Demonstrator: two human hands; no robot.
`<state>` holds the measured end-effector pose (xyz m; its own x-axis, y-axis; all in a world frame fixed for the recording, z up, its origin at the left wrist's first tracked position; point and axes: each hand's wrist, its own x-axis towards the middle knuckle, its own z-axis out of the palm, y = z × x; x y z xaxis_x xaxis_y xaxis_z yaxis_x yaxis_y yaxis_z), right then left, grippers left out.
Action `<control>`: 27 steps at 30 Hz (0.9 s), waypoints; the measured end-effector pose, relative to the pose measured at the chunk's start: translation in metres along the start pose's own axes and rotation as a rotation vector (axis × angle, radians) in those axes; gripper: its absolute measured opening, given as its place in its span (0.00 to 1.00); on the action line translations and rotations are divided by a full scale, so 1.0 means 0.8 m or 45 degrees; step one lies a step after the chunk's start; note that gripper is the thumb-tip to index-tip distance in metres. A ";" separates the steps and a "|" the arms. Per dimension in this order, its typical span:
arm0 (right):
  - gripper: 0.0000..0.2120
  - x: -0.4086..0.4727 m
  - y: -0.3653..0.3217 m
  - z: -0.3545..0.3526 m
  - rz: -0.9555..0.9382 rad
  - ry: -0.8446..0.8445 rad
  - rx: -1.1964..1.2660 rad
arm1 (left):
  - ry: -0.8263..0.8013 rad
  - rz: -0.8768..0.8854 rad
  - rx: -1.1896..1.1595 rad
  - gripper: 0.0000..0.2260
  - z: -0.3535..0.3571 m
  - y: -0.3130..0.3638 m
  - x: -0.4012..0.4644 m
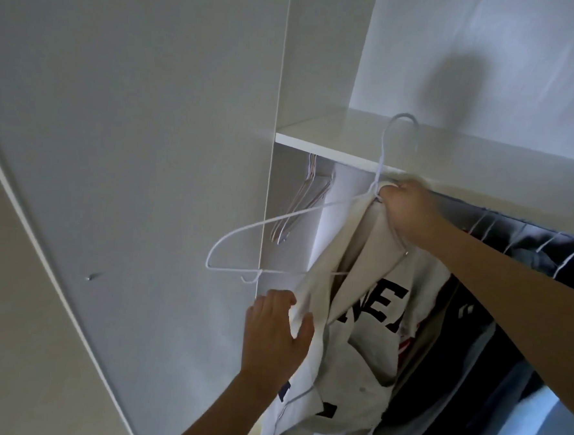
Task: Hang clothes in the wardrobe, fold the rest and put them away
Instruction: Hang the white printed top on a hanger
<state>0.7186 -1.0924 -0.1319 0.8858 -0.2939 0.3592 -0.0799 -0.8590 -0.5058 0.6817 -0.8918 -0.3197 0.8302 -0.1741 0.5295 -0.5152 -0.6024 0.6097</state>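
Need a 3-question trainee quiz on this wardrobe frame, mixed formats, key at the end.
1. True or false: the white hanger already hangs on the wardrobe rail.
2. Which hand grips the hanger's neck together with the cream printed shirt? A) left hand B) right hand
3. Fill in: the spare empty hangers hang under the white ___.

Key:
1. False; its hook is up in front of the shelf, held by hand.
2. B; the left hand holds the shirt's fabric lower down.
3. shelf
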 end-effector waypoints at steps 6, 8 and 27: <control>0.14 0.000 -0.001 -0.027 -0.055 -0.033 -0.243 | -0.769 -0.326 -0.334 0.23 0.036 0.000 0.014; 0.10 -0.006 -0.002 -0.039 -0.204 0.026 -0.417 | -0.745 -0.246 -0.250 0.12 0.036 0.001 0.021; 0.16 -0.069 0.046 -0.116 0.265 0.378 -0.351 | -0.822 -0.901 -0.580 0.10 -0.140 0.074 0.231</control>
<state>0.6241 -1.1466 -0.0972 0.6720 -0.5450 0.5015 -0.3966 -0.8366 -0.3778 0.7804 -0.8723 -0.1197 0.8589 -0.3594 -0.3649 0.2099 -0.4030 0.8908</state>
